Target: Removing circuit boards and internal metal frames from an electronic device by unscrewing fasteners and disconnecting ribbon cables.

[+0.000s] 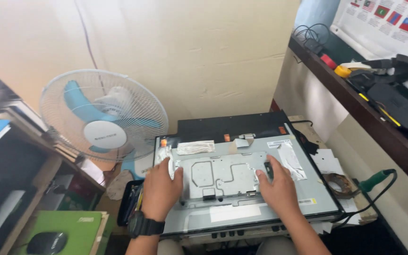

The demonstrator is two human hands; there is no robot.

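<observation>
A flat grey metal monitor back panel (pixel 308 189) lies face down in front of me, with a raised silver shield plate (pixel 223 174) at its middle. My left hand (pixel 160 189), with a black watch on the wrist, rests flat on the plate's left edge beside a patch of foil tape (pixel 164 155). My right hand (pixel 277 186) lies on the plate's right edge, fingers spread, next to a small black part. Neither hand holds anything. A white ribbon cable bundle (pixel 194 148) sits near the panel's far edge.
A white and blue desk fan (pixel 105 118) stands at the left. A green-handled soldering iron (pixel 376 179) and a tape roll (pixel 338 184) lie at the right. A shelf (pixel 355 108) with tools runs along the right wall. A black mouse (pixel 47 242) rests on a green book, lower left.
</observation>
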